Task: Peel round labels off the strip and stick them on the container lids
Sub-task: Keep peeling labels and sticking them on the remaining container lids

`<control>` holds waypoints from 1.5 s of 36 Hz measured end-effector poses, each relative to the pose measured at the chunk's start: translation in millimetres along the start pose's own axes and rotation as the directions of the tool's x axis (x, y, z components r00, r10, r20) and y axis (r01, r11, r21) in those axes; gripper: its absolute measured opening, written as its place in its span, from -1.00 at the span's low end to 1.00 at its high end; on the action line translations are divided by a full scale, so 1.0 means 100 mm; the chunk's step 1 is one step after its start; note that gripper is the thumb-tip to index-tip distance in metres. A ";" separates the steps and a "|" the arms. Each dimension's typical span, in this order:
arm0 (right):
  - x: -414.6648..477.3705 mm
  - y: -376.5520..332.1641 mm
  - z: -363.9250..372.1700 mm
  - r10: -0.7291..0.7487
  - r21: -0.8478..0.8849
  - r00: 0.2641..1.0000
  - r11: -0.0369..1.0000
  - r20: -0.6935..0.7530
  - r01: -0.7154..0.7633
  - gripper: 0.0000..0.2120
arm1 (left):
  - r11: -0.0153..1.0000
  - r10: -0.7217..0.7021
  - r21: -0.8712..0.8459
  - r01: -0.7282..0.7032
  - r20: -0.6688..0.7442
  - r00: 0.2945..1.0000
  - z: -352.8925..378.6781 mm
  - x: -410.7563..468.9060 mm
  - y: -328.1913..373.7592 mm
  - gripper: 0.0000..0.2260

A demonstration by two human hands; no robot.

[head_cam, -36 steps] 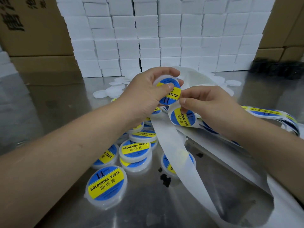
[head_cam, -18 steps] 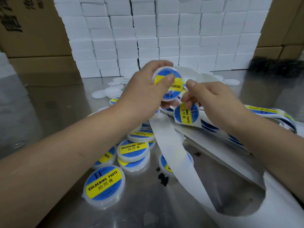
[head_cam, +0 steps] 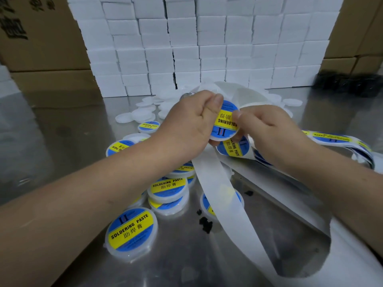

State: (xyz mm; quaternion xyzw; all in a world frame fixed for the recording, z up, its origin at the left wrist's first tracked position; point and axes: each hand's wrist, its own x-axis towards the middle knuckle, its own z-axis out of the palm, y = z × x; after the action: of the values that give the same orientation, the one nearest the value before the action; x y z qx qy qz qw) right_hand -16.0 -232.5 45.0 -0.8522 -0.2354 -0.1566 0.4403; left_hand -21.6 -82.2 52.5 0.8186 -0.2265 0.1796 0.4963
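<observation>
Now, on the head view, the left hand grips a labelled lid above the table, apparently so the right hand, pinching its edge, can smooth the label, with the strip just beneath for the next peel.

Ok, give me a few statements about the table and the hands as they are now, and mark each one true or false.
1. The left hand holds a lid bearing a blue and yellow label. True.
2. The right hand is clear of that lid. False: its thumb touches the lid's edge.
3. The table is wooden. False: it is shiny metal.
4. White boxes are stacked behind the work area. True.
5. The plain white lids lie nearest the camera. False: they lie far back by the boxes, and a labelled container is nearest.
</observation>
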 end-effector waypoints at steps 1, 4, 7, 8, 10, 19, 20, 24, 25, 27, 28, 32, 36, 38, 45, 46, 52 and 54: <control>0.00 0.00 -0.01 0.007 0.006 1.000 1.000 -0.016 -0.007 -0.52 | 1.000 0.000 0.004 0.000 0.005 1.000 0.01 0.00 -0.01 -0.75; 0.02 0.03 -0.01 0.014 -0.046 0.999 0.999 -0.030 -0.015 -0.49 | 1.000 -0.003 0.009 0.003 0.017 1.000 0.01 0.00 -0.02 -0.74; 0.03 0.04 0.01 0.008 -0.097 0.999 0.995 -0.049 -0.013 -0.49 | 0.999 -0.010 0.051 0.010 0.012 1.000 0.00 0.01 -0.03 -0.72; 0.03 0.05 0.01 0.009 -0.096 0.999 0.995 -0.053 -0.014 -0.48 | 0.996 -0.011 0.085 0.011 0.006 1.000 -0.01 0.01 -0.04 -0.70; 0.04 0.08 0.00 0.017 -0.063 0.998 0.998 -0.067 -0.022 -0.44 | 0.985 -0.010 0.173 0.012 -0.010 1.000 -0.05 0.04 -0.07 -0.63; 0.05 0.13 -0.02 0.026 -0.017 0.993 0.999 -0.113 -0.028 -0.47 | 0.873 -0.310 0.423 0.242 0.097 0.946 -0.39 0.22 -0.19 -0.46; 0.04 0.13 -0.02 0.025 -0.020 0.993 0.999 -0.115 -0.027 -0.47 | 0.862 -0.348 0.437 0.257 0.142 0.927 -0.42 0.23 -0.20 -0.46; 0.05 0.13 -0.03 0.031 -0.022 0.992 0.999 -0.126 -0.034 -0.48 | 0.763 -0.544 0.582 0.283 0.340 0.767 -0.56 0.24 -0.23 -0.34; 0.05 0.13 -0.03 0.032 -0.019 0.992 0.999 -0.125 -0.035 -0.48 | 0.740 -0.586 0.600 0.304 0.353 0.730 -0.58 0.23 -0.22 -0.30; 0.04 0.12 -0.03 0.033 -0.017 0.992 0.999 -0.119 -0.035 -0.49 | 0.713 -0.628 0.612 0.343 0.339 0.700 -0.61 0.25 -0.21 -0.31; 0.04 0.11 -0.03 0.032 -0.017 0.993 0.999 -0.117 -0.034 -0.49 | 0.708 -0.626 0.614 0.350 0.315 0.714 -0.63 0.26 -0.22 -0.36; 0.04 0.06 -0.03 0.026 -0.009 0.993 1.000 -0.116 -0.027 -0.58 | 0.696 -0.444 0.682 0.224 0.164 0.881 -0.69 0.37 -0.27 -0.61; 0.05 0.07 -0.02 0.035 0.000 0.994 0.999 -0.104 -0.036 -0.78 | 0.689 -0.385 0.638 0.343 -0.079 0.920 -0.73 0.51 -0.53 -0.72; 0.05 0.09 -0.01 0.029 0.006 0.996 1.000 -0.087 -0.028 -0.82 | 0.645 -0.416 0.676 0.356 -0.079 0.906 -0.73 0.59 -0.71 -0.68; 0.09 0.13 -0.01 -0.052 -0.048 0.993 0.998 -0.110 0.047 -0.72 | 0.578 -0.483 0.717 0.390 -0.084 0.871 -0.70 0.95 -1.17 -0.65; 0.09 0.13 -0.01 -0.071 -0.063 0.993 0.996 -0.098 0.065 -0.69 | 0.577 -0.489 0.712 0.400 -0.091 0.868 -0.70 1.00 -1.23 -0.64; 0.08 0.15 -0.02 -0.167 -0.180 0.986 0.970 -0.015 0.161 -0.62 | 0.528 -0.558 0.778 0.340 0.016 0.830 -0.54 1.17 -1.38 -0.42; 0.09 0.16 -0.03 -0.163 -0.203 0.987 0.966 -0.010 0.158 -0.61 | 0.501 -0.588 0.808 0.310 0.054 0.807 -0.47 1.19 -1.42 -0.46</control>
State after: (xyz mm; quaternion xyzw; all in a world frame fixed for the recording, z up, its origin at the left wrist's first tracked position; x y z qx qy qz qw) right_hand -0.4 -240.5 40.2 -0.8684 -0.2805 -0.2262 0.3405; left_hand 152.5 -6.2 31.3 0.9961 0.0183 -0.0159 0.0850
